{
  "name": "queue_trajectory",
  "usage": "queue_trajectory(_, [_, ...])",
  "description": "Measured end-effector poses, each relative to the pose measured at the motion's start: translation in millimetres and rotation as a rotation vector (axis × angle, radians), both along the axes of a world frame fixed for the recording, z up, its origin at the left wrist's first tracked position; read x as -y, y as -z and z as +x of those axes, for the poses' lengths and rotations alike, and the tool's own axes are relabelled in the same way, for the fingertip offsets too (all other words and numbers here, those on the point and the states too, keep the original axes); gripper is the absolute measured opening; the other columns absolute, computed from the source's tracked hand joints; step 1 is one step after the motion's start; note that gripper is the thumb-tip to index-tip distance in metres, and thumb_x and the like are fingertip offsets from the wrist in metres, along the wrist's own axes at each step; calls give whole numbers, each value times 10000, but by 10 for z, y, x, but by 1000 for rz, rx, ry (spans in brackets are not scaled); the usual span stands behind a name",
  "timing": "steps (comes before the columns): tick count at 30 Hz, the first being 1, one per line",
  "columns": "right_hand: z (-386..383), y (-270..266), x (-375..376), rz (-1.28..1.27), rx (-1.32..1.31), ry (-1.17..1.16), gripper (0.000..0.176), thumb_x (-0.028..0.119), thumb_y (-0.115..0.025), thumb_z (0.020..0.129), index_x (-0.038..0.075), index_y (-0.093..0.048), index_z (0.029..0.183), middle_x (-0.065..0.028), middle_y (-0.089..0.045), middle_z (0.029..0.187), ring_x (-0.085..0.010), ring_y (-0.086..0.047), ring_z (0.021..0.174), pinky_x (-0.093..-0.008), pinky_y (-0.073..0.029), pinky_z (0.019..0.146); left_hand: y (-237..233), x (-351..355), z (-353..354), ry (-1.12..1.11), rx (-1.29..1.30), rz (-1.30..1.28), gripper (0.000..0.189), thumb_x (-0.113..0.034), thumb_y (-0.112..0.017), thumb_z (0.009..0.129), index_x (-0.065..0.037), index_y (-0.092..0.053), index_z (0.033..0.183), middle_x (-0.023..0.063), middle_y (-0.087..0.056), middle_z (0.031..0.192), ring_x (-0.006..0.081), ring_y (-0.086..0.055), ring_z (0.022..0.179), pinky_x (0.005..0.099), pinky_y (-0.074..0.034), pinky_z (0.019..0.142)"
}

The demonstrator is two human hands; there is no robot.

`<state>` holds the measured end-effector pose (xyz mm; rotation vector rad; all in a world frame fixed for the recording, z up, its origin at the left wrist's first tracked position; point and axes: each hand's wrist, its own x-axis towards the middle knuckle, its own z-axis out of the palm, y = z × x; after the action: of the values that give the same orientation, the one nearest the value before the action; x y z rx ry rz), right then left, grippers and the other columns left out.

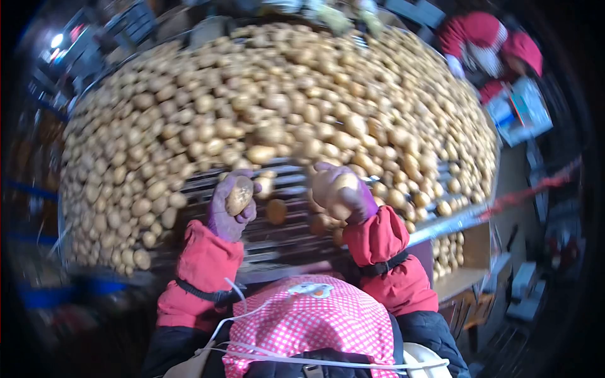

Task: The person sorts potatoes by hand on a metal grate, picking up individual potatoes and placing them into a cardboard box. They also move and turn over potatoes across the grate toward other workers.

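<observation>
My left hand, in a purple glove, is curled round a potato with its face turned up. My right hand, gloved the same way and smeared by motion, closes on a potato to the right. Dark metal slats run beneath both hands. A loose potato lies on the slats between them. Beyond the hands spreads a wide heap of potatoes, curving round to the left and right.
At the far right another person in a red sleeve leans over the heap, beside a pale box. A red-and-silver wrapped rail borders the right side. Below it, more potatoes sit in a wooden bin. White cords cross my apron.
</observation>
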<state>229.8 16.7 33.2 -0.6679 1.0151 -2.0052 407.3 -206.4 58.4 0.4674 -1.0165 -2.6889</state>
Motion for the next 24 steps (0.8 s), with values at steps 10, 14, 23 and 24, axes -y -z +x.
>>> queue_trajectory(10, [1120, 228, -4436, -451, 348, 1035, 501, 481, -613, 853, 81, -604, 1156, -209, -406, 1426, -481, -456, 1227, -621, -421, 979, -261, -2878, -1499, 817, 171, -41, 413, -424, -437, 990, -155, -489, 1299, 164, -642, 1065, 123, -479, 528, 210, -359, 443])
queue_trajectory(14, [2117, 329, -5710, -270, 218, 1434, 460, 463, -623, 856, 64, -594, 1082, -192, -486, 1356, -456, -551, 1114, -585, -522, 850, -457, -4305, -1739, 1293, 145, -111, 418, -405, -458, 993, -133, -476, 1309, 165, -610, 1098, 136, -549, 713, 210, -436, 539])
queue_trajectory(23, [3275, 1557, -6703, 437, 979, 1730, 449, 343, -597, 905, 200, -476, 1313, -90, -435, 1341, -327, -465, 1172, -535, -461, 865, 260, -5811, -1424, 1637, 289, -424, 546, -299, -542, 975, -34, -377, 1423, 150, -528, 1196, 218, -586, 1018, 287, -526, 839])
queue_trajectory(24, [3206, 1665, -6747, 467, 1022, 1805, 422, 319, -606, 897, 181, -488, 1278, -74, -459, 1261, -296, -485, 1103, -485, -465, 834, 329, -5666, -1516, 1679, 181, -539, 550, -303, -528, 983, -19, -368, 1426, 157, -499, 1289, 214, -598, 1042, 309, -513, 857])
